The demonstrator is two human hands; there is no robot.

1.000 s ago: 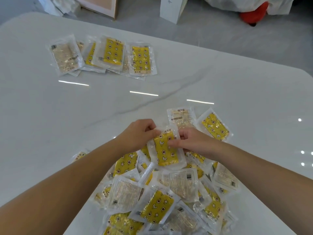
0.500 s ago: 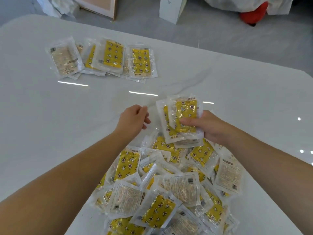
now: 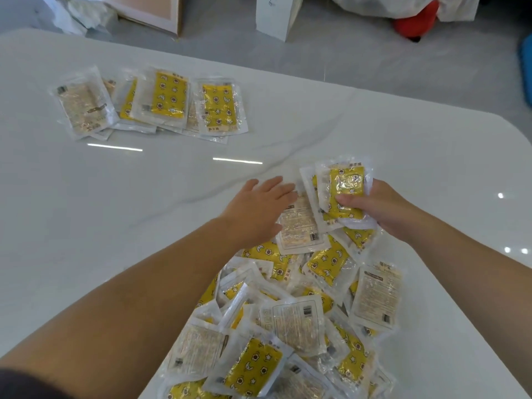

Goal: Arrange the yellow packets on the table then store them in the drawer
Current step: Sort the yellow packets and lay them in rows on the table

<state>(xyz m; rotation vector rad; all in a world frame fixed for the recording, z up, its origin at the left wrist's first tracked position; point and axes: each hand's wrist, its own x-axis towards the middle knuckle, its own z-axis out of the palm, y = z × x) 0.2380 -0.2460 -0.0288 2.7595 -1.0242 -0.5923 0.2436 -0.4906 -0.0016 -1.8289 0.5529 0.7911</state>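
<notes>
A loose heap of yellow packets in clear wrappers covers the near part of the white table. My right hand grips a small stack of yellow packets upright above the heap's far edge. My left hand lies flat with straight fingers, its fingertips resting on a face-down packet at the top of the heap. A spread row of packets lies at the far left of the table.
Beyond the table's far edge, on the grey floor, stand a cardboard box, a white box and a red object under white plastic. A blue thing shows at the right edge.
My right hand keeps hold of the stack it lifted off the heap. My left hand has uncurled, its fingers stretching out flat onto a face-down packet.
</notes>
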